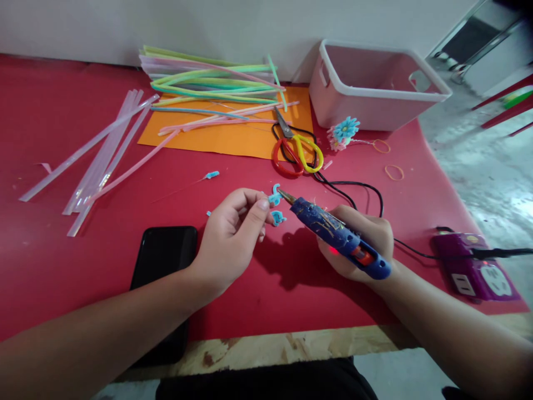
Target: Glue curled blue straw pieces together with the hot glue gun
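My left hand (pixel 235 236) pinches a small curled piece of blue pipe cleaner (pixel 275 197) between thumb and forefinger. My right hand (pixel 358 239) is wrapped round a blue hot glue gun (pixel 328 225). The nozzle points left, right at the blue piece; whether it touches cannot be made out. Just below the pinch shows another curled blue pipe-cleaner piece (pixel 278 218); it is unclear whether my fingers hold it too. A short blue piece on a thin wire (pixel 212 175) lies on the red table top (pixel 233 311) beyond my left hand.
Scissors (pixel 297 153) and bundled pipe cleaners (pixel 212 80) lie on orange paper (pixel 200 139). Clear glue sticks (pixel 104 150) lie left, a black phone (pixel 164 255) by my left wrist. A pink basket (pixel 370 105), a pipe-cleaner flower (pixel 345 130), a cord and a purple power strip (pixel 470 266) stand right.
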A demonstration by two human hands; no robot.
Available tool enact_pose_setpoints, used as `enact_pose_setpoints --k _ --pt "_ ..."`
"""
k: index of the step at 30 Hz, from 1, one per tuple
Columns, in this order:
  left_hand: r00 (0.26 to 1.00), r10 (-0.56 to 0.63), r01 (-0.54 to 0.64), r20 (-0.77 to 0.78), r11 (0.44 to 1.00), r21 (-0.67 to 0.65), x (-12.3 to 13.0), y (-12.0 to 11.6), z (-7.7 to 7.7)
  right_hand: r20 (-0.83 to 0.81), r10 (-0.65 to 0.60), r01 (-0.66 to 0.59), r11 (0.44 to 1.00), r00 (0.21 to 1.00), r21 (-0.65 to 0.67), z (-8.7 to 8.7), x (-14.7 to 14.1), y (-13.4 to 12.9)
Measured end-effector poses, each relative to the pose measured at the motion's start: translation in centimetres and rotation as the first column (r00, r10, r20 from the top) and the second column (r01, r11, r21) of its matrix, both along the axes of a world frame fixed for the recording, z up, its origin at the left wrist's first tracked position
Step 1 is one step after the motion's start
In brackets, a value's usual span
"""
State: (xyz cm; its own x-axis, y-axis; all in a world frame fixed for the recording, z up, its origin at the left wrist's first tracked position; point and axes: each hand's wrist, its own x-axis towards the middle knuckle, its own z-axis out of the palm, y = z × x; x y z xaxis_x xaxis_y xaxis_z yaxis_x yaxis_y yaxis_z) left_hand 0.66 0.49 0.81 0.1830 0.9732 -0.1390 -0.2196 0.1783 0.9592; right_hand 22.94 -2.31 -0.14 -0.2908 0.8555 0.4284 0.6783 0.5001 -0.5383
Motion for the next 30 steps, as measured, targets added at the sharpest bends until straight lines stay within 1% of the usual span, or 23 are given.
enact_pose_setpoints --k 6,14,21,27,30 --pt "1.000 0.006 -0.007 -0.005 1.000 -0.005 0.01 0.15 -0.05 0.029 0.030 -0.032 0.999 0.999 0.044 -0.13 0.18 0.23" --pt "1.000 0.013 -0.012 0.011 1.000 -0.022 -0.10 0.20 -0.23 0.059 0.084 -0.088 0.994 0.995 0.068 -0.04 0.16 0.37" --pt "1.000 0.012 -0.012 -0.028 1.000 -0.024 -0.03 0.29 -0.02 0.068 0.116 -0.121 0.989 0.991 0.083 -0.31 0.42 0.45" --pt "1.000 0.000 -0.001 -0.026 1.000 -0.019 -0.15 0.23 -0.21 0.087 0.103 -0.111 0.989 0.991 0.094 -0.09 0.20 0.42" --pt "0.999 -0.005 0.005 -0.036 1.000 -0.015 -0.14 0.22 -0.21 0.098 0.097 -0.109 0.987 0.990 0.121 -0.01 0.10 0.44"
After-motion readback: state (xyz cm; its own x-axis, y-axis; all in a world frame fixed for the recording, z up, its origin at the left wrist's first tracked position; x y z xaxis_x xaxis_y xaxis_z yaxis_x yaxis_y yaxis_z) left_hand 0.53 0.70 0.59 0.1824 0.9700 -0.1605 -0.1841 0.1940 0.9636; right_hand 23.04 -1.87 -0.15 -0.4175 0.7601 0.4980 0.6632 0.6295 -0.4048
